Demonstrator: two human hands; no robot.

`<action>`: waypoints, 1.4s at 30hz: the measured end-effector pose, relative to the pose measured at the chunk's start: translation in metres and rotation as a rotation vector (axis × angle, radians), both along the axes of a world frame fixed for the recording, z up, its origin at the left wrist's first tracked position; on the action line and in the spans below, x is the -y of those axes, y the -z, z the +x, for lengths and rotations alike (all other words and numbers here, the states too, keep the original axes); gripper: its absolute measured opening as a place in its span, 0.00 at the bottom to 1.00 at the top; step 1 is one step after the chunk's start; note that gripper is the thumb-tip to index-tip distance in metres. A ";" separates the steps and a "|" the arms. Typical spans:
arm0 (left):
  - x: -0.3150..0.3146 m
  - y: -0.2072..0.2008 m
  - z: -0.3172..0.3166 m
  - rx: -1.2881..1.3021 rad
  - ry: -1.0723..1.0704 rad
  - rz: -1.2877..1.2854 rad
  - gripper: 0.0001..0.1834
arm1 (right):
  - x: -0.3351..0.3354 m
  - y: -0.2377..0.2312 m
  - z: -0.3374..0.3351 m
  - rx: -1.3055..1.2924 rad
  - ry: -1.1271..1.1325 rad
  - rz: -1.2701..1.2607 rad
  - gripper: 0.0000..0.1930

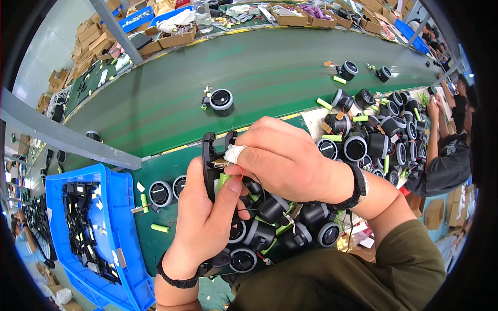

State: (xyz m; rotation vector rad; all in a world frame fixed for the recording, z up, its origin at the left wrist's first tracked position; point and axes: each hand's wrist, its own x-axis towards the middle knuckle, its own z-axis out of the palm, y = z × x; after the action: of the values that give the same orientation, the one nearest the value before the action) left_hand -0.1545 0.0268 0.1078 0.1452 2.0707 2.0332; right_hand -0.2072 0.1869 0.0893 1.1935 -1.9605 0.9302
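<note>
My left hand (205, 223) is closed around an open black plastic housing (208, 158), held upright in front of me. Inside it sit a small circuit board (220, 163) with a metal port and a light green cylindrical battery (223, 181). A red wire (239, 171) loops beside my left thumb. From the right, my right hand (282, 155) pinches at the board near the housing's top, a white wrap (235, 153) covering one digit. Its other fingertips are partly hidden. Under my hands lie several round black fan-like units (272, 207) with wires and green batteries.
A blue bin (111, 207) at left holds black plastic parts. Behind the bench runs a green conveyor belt (171, 111) carrying several round units. More units pile up (373, 140) at right, near another person (441, 155). A grey metal post (67, 132) slants at left.
</note>
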 end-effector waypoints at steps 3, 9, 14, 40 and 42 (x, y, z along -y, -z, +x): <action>-0.001 0.002 0.002 -0.058 -0.020 -0.034 0.09 | 0.003 -0.004 0.007 0.034 0.055 0.023 0.12; -0.001 0.003 0.008 -0.185 -0.072 -0.192 0.10 | 0.006 -0.007 0.007 0.029 0.017 -0.001 0.12; 0.001 0.003 0.008 -0.150 -0.037 -0.067 0.10 | 0.006 -0.005 0.005 0.028 -0.008 -0.063 0.11; 0.002 0.006 0.011 -0.215 -0.060 -0.209 0.12 | 0.005 -0.009 0.013 0.066 0.031 0.000 0.12; 0.001 0.011 0.012 -0.304 -0.072 -0.288 0.14 | 0.007 -0.008 0.014 0.112 0.016 -0.074 0.12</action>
State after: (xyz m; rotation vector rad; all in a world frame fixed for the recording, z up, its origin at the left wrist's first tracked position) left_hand -0.1422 0.0260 0.0964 0.3515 2.5613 1.8169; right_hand -0.1935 0.1803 0.0974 1.1033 -2.0021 1.0726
